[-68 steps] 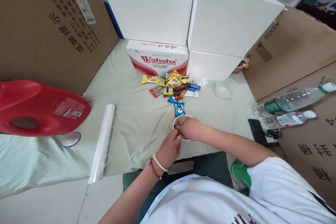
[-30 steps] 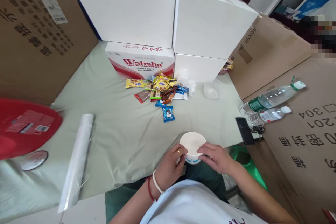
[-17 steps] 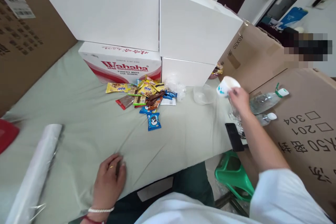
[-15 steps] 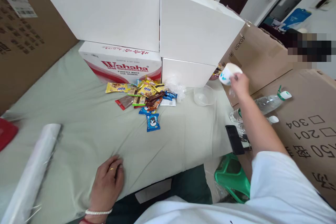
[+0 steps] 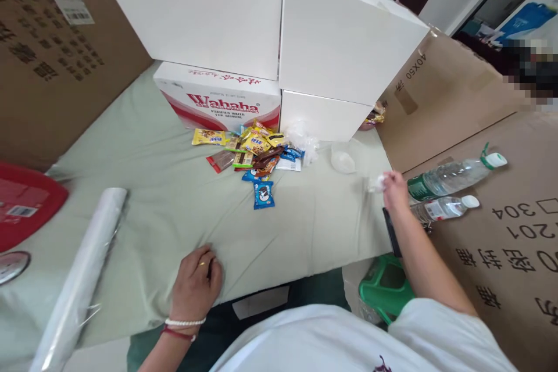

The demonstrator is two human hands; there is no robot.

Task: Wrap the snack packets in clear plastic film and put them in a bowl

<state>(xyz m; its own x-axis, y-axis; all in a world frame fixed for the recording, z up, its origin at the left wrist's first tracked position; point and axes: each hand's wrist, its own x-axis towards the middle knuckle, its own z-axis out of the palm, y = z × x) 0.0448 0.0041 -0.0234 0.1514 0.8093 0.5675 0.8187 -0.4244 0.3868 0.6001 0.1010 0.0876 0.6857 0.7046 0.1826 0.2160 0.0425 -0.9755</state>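
Observation:
My left hand [image 5: 198, 282] rests on the cloth near the table's front edge, its fingers curled in and nothing seen in them. Over the right side of the table, my right hand [image 5: 396, 190] pinches a small, whitish see-through piece of plastic [image 5: 375, 183], which is blurred. A clear plastic bowl [image 5: 343, 160] stands beyond it on the cloth. In the middle lies a pile of wrapped snacks [image 5: 257, 148], with a blue snack packet [image 5: 264, 195] at its near side. Crumpled clear plastic [image 5: 303, 138] lies against the pile's right side.
White boxes [image 5: 329, 40] and a Wahaha carton [image 5: 222, 102] wall off the back. At right, two water bottles [image 5: 449, 177] lie by brown cardboard [image 5: 479, 232], with a black phone [image 5: 391, 235] partly hidden. A plastic-wrapped roll [image 5: 82, 273] lies left; a green stool [image 5: 386, 285] stands below.
The white cup with blue marks has left my right hand and is out of sight. That hand has come down nearer and now holds whitish plastic. My left hand stays resting.

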